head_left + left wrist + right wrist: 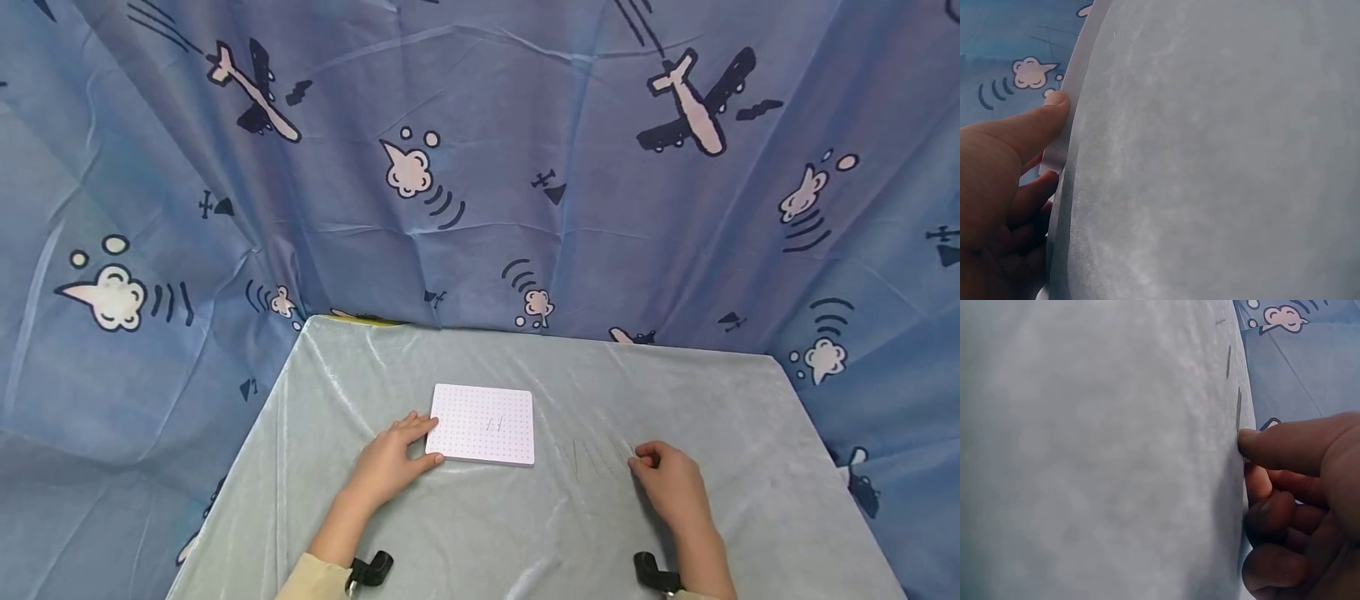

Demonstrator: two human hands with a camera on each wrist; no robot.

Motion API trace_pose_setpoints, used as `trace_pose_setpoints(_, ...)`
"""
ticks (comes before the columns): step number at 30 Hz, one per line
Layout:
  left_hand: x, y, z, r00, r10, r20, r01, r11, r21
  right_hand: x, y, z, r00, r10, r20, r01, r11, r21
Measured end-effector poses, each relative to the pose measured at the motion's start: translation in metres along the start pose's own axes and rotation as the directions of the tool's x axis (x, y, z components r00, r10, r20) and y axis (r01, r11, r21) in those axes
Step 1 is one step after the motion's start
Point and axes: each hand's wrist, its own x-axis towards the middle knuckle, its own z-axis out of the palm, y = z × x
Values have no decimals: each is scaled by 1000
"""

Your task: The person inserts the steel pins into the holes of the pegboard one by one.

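A white rectangular pad [480, 447] with a grid of small dots lies on the cloth, two thin dark needles [494, 423] on its top. My left hand [392, 460] touches the pad's left side, index finger at the edge and thumb at the near-left corner; the left wrist view has the thumb [1057, 103] against the pad's side. To the right of the pad, several thin needles [576, 458] are spread on the cloth. My right hand [670, 483] is at the rightmost of them with curled fingers, pinching a needle [1239, 406] at its near end.
A pale, slightly wrinkled velvety cloth [517, 533] covers the table. Behind and at both sides hangs a blue curtain [480, 208] with airplane and cloud prints. A yellow strip [367, 319] shows at the table's far edge. Black wrist mounts [371, 570] sit at both forearms.
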Motion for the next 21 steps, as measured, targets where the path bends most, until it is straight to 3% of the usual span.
trace_pose_setpoints(9, -1, 0, -1, 1000, 3, -8, -3, 1000, -14, 3, -8, -5, 998, 36, 49, -35, 999, -25)
trace_pose_setpoints(21, 0, -2, -1, 1000, 4, -3, -4, 1000, -14, 2, -8, -6, 997, 40, 60, -42, 999, 26)
